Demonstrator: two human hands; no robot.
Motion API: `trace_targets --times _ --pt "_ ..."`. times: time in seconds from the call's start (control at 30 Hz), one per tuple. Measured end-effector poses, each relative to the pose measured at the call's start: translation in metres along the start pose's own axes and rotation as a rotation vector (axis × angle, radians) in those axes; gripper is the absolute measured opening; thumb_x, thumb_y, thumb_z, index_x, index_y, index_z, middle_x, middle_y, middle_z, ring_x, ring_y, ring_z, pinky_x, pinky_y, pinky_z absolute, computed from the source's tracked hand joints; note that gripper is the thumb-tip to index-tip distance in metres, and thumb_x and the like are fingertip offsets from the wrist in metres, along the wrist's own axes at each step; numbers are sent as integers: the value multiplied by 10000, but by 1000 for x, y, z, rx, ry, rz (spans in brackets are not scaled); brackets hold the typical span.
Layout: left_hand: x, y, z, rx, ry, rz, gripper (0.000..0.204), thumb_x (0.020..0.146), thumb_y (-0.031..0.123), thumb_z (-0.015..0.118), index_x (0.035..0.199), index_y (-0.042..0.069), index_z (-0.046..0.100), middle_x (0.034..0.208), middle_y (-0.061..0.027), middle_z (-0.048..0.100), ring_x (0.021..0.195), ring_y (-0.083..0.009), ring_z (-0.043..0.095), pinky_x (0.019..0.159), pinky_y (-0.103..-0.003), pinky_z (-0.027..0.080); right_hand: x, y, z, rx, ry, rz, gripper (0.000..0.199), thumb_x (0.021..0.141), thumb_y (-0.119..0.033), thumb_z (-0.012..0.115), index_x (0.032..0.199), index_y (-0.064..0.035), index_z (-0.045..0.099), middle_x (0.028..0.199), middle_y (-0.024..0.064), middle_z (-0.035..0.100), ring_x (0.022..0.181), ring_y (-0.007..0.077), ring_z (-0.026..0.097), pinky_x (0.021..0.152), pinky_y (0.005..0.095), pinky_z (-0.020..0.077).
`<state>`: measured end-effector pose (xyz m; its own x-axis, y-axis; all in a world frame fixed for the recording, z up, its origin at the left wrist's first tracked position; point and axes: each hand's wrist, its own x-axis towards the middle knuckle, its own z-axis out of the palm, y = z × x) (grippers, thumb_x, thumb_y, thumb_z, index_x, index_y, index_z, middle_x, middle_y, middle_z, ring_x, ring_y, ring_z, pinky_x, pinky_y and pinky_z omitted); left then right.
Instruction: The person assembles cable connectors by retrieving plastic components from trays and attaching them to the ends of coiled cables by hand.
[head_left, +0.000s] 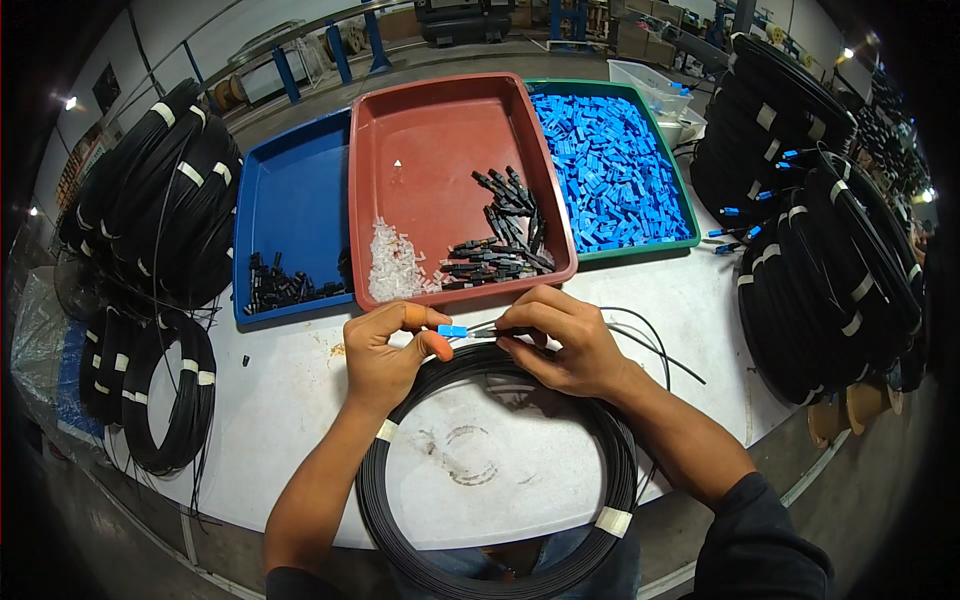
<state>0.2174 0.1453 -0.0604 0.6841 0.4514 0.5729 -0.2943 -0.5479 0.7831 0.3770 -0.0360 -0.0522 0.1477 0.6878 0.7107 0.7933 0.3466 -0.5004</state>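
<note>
A red plastic tray (430, 140) holds black connector parts (505, 235) and small clear pieces (395, 265), a green tray (688, 225) is heaped with blue plastic housings (610, 165), and a blue tray (290, 190) holds a few black bits (280, 288). They sit on a scuffed white table (300, 400) in a workshop, flanked by stacks of taped black cable coils (160, 200). The left hand (385, 350) pinches a small blue connector housing (452, 330) between thumb and forefinger, while the right hand (560, 340) grips the black cable end (495, 331) just beside it, above a large black cable coil (600, 440).

A single head-worn fisheye view looks steeply down from close above the white worktop (700, 300), facing forward across it; its dark, curved rim probably hides the far sides.
</note>
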Motion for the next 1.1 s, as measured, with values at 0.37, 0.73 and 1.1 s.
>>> trace_targets --times 0.37,0.73,1.1 --pt "2 8 0 129 -88 118 342 678 300 927 835 28 790 798 -61 764 724 -164 705 679 -290 528 -2 1 2 -87 6 -44 256 782 4 832 1006 -26 711 927 80 687 747 197 663 624 305 537" --pt "5 22 5 287 -199 427 194 723 104 900 870 39 791 809 -84 764 715 -206 725 657 -291 536 -1 -1 0 -220 39 -118 255 756 -92 830 951 -68 669 907 49 689 788 257 649 714 370 481" --pt "2 16 3 234 -142 366 157 699 38 868 828 37 779 799 -67 772 707 -178 731 655 -280 525 -6 3 1 -36 66 100 185 778 18 803 886 -48 668 838 74 694 797 258 672 692 369 509"
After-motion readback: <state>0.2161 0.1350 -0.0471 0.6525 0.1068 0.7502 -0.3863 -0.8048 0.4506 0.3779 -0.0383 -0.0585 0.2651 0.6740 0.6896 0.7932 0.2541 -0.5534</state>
